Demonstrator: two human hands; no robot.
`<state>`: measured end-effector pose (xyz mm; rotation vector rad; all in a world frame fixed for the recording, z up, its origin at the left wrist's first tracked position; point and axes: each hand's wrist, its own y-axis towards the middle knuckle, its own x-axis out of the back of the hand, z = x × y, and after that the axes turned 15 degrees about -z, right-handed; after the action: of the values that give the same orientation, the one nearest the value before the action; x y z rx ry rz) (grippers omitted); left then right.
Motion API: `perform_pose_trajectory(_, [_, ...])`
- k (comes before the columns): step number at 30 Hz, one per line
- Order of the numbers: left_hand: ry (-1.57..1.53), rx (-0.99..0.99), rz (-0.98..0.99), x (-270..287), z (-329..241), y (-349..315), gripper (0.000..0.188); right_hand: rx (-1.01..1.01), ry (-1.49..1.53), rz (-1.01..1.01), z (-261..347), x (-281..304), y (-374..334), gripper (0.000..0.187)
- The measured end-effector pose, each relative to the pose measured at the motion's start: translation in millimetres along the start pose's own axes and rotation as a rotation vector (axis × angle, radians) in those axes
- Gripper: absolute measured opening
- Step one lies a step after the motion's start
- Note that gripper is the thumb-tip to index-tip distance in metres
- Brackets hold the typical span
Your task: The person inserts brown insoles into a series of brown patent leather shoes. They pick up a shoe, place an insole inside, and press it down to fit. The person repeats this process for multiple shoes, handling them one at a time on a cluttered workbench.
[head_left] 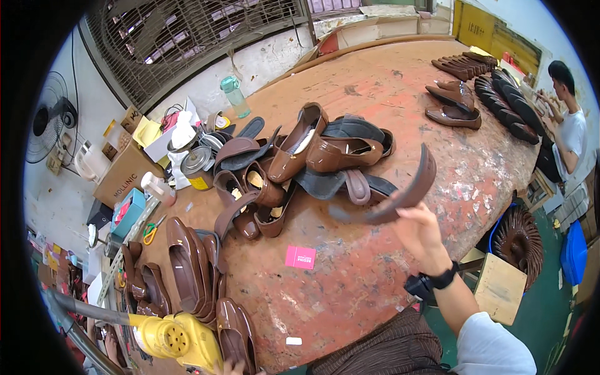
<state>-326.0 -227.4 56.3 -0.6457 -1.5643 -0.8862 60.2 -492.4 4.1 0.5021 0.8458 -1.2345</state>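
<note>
A curved brown shoe sole (420,181) is pinched between the thumb and fingers of my right hand (422,232), raised over the table; its far end tips upward and its other end is blurred. Only blurred fingertips of my left hand (232,367) show at the bottom edge, by the heel end of a glossy brown shoe (231,328); their grip is unclear. Beyond the right hand lies a heap of brown loafers (344,153) and dark soles (322,182). More brown shoes (184,269) stand pressed together on the left.
A yellow blower-like machine (169,337) sits at the lower left. Scissors (150,232), a lidded metal can (198,164) and a teal bottle (234,97) line the left and back. A pink card (300,257) lies mid-table. A co-worker (569,119) is at the far right beside rows of soles (506,106).
</note>
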Motion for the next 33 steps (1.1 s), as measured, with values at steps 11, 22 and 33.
perform_pose_trajectory(11, [-0.663, -0.617, -0.373, -26.9, -223.6, 287.0, 0.083, -0.303, -0.145, -0.252, 31.6, 57.8, -86.1, 0.048])
perform_pose_trajectory(22, [-0.902, -0.462, -0.09, -53.3, -253.4, 261.1, 0.039, -0.419, -0.332, -0.221, 19.2, 89.3, -77.0, 0.051])
perform_pose_trajectory(33, [-0.362, -0.626, -0.373, -128.8, -196.6, 397.1, 0.074, -0.285, -0.195, -0.371, -6.9, 77.2, -86.1, 0.05])
